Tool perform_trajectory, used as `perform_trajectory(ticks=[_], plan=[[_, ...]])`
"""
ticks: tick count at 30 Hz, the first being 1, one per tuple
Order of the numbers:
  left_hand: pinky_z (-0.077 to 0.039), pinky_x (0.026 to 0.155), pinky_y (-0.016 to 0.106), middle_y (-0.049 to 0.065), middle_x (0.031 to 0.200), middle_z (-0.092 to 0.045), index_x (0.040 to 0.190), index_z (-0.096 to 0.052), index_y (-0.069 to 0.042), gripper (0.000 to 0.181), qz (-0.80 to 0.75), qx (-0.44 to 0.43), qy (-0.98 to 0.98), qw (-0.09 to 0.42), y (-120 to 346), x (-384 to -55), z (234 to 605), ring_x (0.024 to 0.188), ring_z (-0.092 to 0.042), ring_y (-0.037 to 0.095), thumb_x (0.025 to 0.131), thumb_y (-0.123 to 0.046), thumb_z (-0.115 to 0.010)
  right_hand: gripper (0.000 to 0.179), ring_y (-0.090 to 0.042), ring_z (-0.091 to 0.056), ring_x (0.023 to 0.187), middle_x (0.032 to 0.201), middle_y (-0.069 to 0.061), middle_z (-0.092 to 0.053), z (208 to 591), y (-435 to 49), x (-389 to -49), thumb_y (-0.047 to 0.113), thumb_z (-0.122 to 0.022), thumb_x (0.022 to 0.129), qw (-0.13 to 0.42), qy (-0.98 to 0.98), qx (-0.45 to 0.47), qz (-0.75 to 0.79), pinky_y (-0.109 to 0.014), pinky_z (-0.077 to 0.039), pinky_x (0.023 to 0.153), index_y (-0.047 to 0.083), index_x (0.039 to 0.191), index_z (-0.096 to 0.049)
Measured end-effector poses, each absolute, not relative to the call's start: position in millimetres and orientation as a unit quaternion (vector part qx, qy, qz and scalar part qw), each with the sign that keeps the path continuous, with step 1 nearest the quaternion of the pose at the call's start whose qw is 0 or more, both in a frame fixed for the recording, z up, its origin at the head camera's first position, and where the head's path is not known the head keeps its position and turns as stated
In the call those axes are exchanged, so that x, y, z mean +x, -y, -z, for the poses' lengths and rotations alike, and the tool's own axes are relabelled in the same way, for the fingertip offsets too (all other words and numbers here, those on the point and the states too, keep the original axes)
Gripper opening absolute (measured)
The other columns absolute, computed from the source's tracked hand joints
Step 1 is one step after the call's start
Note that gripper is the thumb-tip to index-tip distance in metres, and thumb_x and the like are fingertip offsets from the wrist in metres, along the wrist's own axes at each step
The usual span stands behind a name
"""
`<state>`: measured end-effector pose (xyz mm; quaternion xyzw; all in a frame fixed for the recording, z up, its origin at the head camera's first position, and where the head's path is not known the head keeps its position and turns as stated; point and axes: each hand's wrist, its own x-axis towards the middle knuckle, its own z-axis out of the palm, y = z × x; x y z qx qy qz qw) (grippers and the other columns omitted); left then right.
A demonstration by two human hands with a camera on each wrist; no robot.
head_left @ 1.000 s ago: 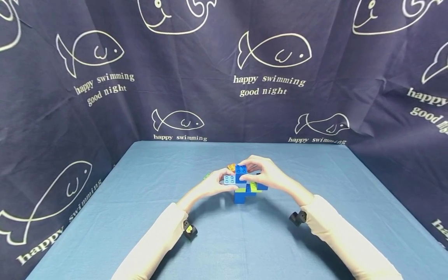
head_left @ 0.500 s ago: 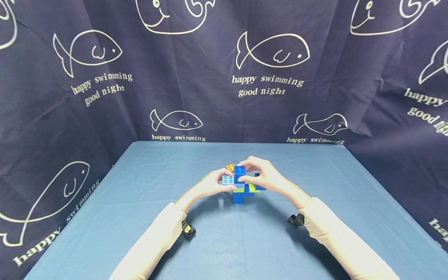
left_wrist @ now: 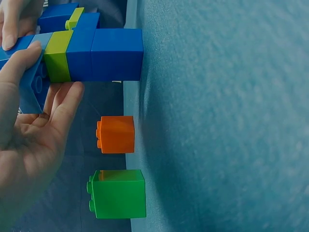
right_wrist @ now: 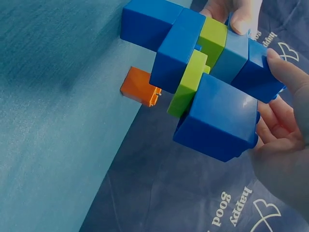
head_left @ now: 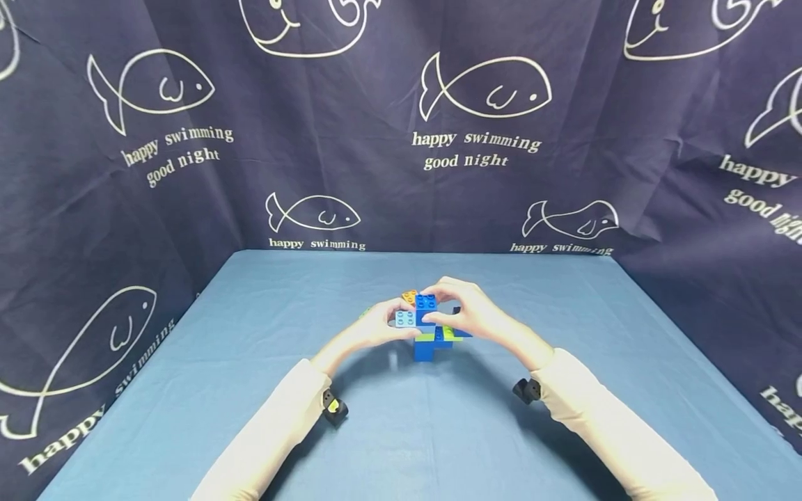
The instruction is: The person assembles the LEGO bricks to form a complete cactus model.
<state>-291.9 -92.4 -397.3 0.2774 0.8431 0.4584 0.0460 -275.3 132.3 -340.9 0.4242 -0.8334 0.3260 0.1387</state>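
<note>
A built stack of toy building bricks stands between the two hands in the head view. At its base is a blue brick, with a longer blue brick and lime green bricks above. My left hand grips the light blue brick from the left, thumb in front and fingers behind. From the right, my right hand pinches the top blue brick between thumb and fingers. Another blue brick juts out on the stack's right side, on a lime green piece.
Behind the left hand, an orange brick and a green brick stand on the blue tablecloth. A dark curtain with fish drawings surrounds the table at the back and sides.
The head view has shifted slightly, so everything sits a little further left. Both hands keep their hold on the same bricks.
</note>
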Motion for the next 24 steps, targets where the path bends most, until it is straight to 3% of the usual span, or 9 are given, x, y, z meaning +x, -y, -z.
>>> perform_trajectory(ticks=[14,24], plan=[[-0.046,0.076,0.027,0.001,0.099,-0.063,0.11,-0.059,-0.015,0.038,-0.433,0.284,-0.854,0.045,92.7,-294.4,398.6,0.086,-0.055,0.012,0.08,-0.034,-0.073,0.04,-0.016,-0.064,0.089,0.095,-0.002,-0.065,344.2,-134.0,-275.6,0.017,-0.079,0.075,0.118,0.834,0.405,-0.355,-0.037,-0.052,0.084,0.009,0.111,-0.064],[-0.046,0.087,0.032,0.002,0.107,-0.063,0.109,-0.06,-0.013,0.036,-0.424,0.303,-0.853,0.039,94.3,-293.8,393.2,0.098,-0.056,0.014,0.081,-0.032,-0.072,0.04,-0.017,-0.064,0.089,0.097,-0.002,-0.065,344.0,-132.6,-276.6,0.019,-0.079,0.075,0.114,0.832,0.407,-0.36,-0.037,-0.052,0.085,0.009,0.112,-0.064]])
